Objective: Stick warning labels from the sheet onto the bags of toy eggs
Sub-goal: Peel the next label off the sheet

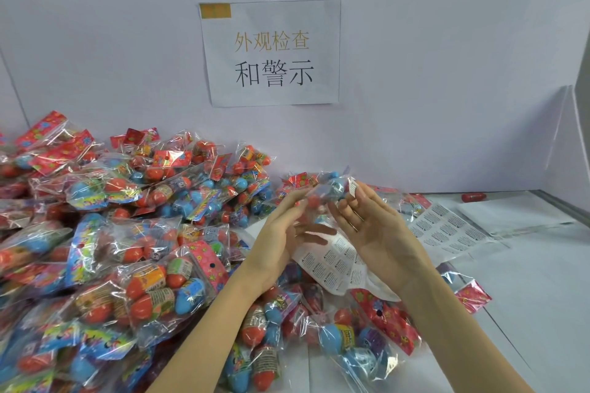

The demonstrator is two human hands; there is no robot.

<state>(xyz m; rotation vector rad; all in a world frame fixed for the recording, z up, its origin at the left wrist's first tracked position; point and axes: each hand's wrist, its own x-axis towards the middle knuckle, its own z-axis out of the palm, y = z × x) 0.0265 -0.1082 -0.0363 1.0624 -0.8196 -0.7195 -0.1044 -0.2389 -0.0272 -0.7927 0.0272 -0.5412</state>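
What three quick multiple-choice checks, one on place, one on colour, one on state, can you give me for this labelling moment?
1. Where does the big pile of bagged eggs lie?
A. left of the hands
B. far right corner
C. on the wall

2. What colours are most eggs in the bags?
A. green and white
B. orange-red and blue
C. black and yellow

3. What is the right hand doing?
A. resting flat on the table
B. carrying a small white label at its fingertips
C. gripping the wall sign

Answers: 1 A, the heap fills the left side. 2 B, those colours show through the clear film. 3 B, the label sits at its fingertips beside the bag held up by the left hand, above the label sheet.
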